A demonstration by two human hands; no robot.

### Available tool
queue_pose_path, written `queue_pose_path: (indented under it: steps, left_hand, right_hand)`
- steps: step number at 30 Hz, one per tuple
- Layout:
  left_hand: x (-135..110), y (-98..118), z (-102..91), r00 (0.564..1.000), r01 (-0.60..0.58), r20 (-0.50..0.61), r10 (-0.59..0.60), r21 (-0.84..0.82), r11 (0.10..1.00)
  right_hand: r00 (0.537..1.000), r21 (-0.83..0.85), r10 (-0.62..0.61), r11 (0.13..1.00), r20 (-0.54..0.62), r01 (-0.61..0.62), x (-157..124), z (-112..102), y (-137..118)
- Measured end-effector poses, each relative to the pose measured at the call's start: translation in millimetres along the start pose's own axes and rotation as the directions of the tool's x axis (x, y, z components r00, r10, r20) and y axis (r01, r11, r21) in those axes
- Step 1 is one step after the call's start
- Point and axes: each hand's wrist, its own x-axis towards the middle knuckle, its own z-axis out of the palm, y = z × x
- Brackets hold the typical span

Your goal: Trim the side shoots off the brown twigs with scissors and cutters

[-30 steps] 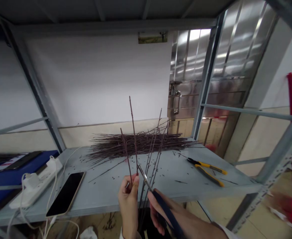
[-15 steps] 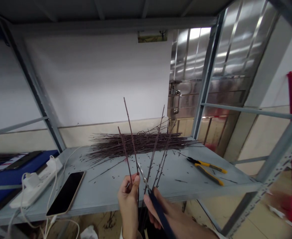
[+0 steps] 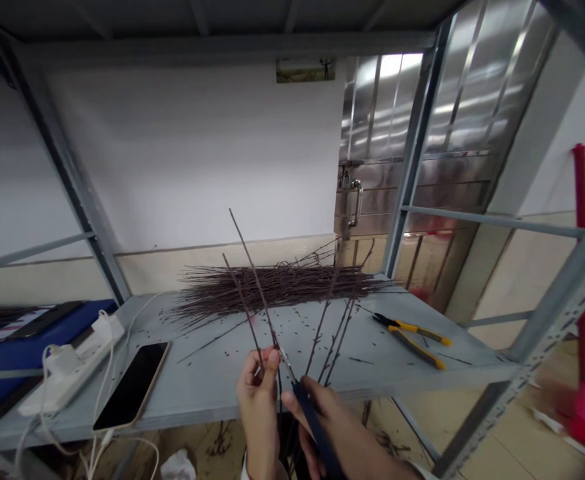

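Observation:
My left hand [image 3: 258,387] is closed, pinching thin dark brown twigs [image 3: 256,277] that lean up and to the left. In my right hand [image 3: 330,420] is a tool with a slim silver blade and a long dark blue handle [image 3: 315,423]. Its exact kind does not show. The blade tip is at the twig beside my left fingertips. Several more twigs with small buds [image 3: 330,353] rise from behind my right hand; whether its lower fingers hold them is hidden. Beyond both hands lies a large pile of twigs [image 3: 282,287].
Yellow-and-black pliers [image 3: 415,337] lie open on the grey metal shelf [image 3: 207,393], right of my hands. At left are a phone [image 3: 132,387], a white power strip [image 3: 72,367] and cables. Dark scraps dot the shelf. Metal posts [image 3: 407,160] frame the sides.
The twigs in my left hand have tilted farther left. The budded twigs by my right hand have swung right. The blade has slid slightly down toward my left fingertips.

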Motion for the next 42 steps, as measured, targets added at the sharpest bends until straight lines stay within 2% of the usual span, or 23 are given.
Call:
queue_pose_path:
  steps: [5, 9, 11, 13, 17, 20, 23, 28, 31, 33, 35, 38, 42]
  left_hand:
    - [0, -1, 0.6, 0.998, 0.041, -0.052, -0.045, -0.065, 0.997]
    - [2, 2, 0.9, 0.994, 0.08, -0.068, -0.088, -0.101, 0.992]
    - [3, 5, 1.6, 0.994, 0.079, -0.067, -0.088, -0.127, 0.989]
    - [4, 9, 2.5, 0.995, 0.069, -0.066, -0.079, -0.145, 0.987]
    - [2, 16, 4.1, 0.998, 0.033, -0.052, -0.041, -0.145, 0.989]
    - [0, 20, 5.1, 0.998, 0.026, -0.045, -0.033, -0.145, 0.989]
    - [-2, 21, 6.0, 0.998, 0.037, -0.046, -0.044, -0.148, 0.988]
    - [1, 18, 4.1, 0.999, 0.038, -0.034, -0.042, -0.125, 0.991]
    - [9, 18, -1.0, 1.0, -0.023, -0.023, 0.021, -0.082, 0.996]
    - [16, 19, -5.4, 0.998, -0.064, 0.017, 0.065, -0.041, 0.997]
    - [24, 20, -9.9, 0.991, -0.075, 0.111, 0.075, -0.003, 0.997]
    - [35, 18, -15.4, 0.955, -0.072, 0.29, 0.057, 0.04, 0.997]
    - [41, 8, -18.6, 0.914, -0.045, 0.404, 0.035, 0.016, 0.999]
  right_hand:
    - [0.999, 0.167, -0.031, 0.985, -0.009, 0.032, 4, 1, 6]
    - [0.985, 0.226, -0.092, 0.966, -0.144, 0.124, 6, -14, 5]
    - [0.962, 0.155, -0.147, 0.97, -0.231, 0.186, 7, -27, 4]
    - [0.923, 0.012, -0.196, 0.977, -0.332, 0.212, 10, -41, 4]
    - [0.829, -0.223, -0.241, 0.964, -0.506, 0.144, 17, -58, 3]
    - [0.819, -0.232, -0.259, 0.96, -0.512, 0.159, 24, -57, 1]
    - [0.823, -0.155, -0.288, 0.957, -0.49, 0.243, 31, -49, -3]
    - [0.847, 0.1, -0.279, 0.928, -0.453, 0.359, 40, -37, -11]
    - [0.875, 0.257, -0.252, 0.89, -0.413, 0.377, 42, -34, -15]
    - [0.882, 0.307, -0.246, 0.871, -0.401, 0.383, 42, -33, -18]
    - [0.878, 0.327, -0.249, 0.858, -0.409, 0.396, 43, -33, -22]
    - [0.87, 0.348, -0.256, 0.84, -0.421, 0.416, 45, -35, -30]
    - [0.853, 0.332, -0.281, 0.831, -0.44, 0.446, 47, -39, -40]
